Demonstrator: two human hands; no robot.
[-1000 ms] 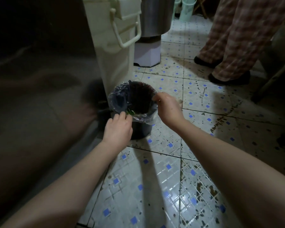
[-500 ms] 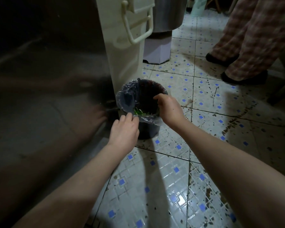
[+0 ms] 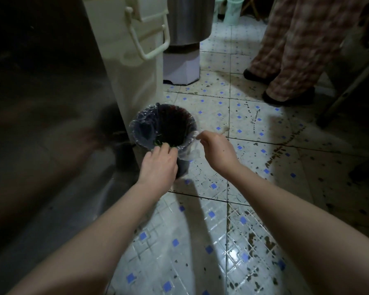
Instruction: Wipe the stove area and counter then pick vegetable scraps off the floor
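Far left, a dark metal panel (image 3: 41, 124); beside it a tall cream container (image 3: 134, 67) with a loop handle, and behind that a steel drum (image 3: 188, 20) on a white stand. Low centre, a small dark bin (image 3: 175, 124) stands on the tiled floor (image 3: 254, 150), lined with a clear plastic bag (image 3: 191, 153), green vegetable scraps (image 3: 158, 143) inside at its near rim; the left hand (image 3: 159, 165) reaches over that rim, fingers bent onto the scraps, grip not discernible, and the right hand (image 3: 216, 149) pinches the bag's loose edge. Upper right, a second person's checked trousers (image 3: 296, 50) and dark shoes (image 3: 290, 99).
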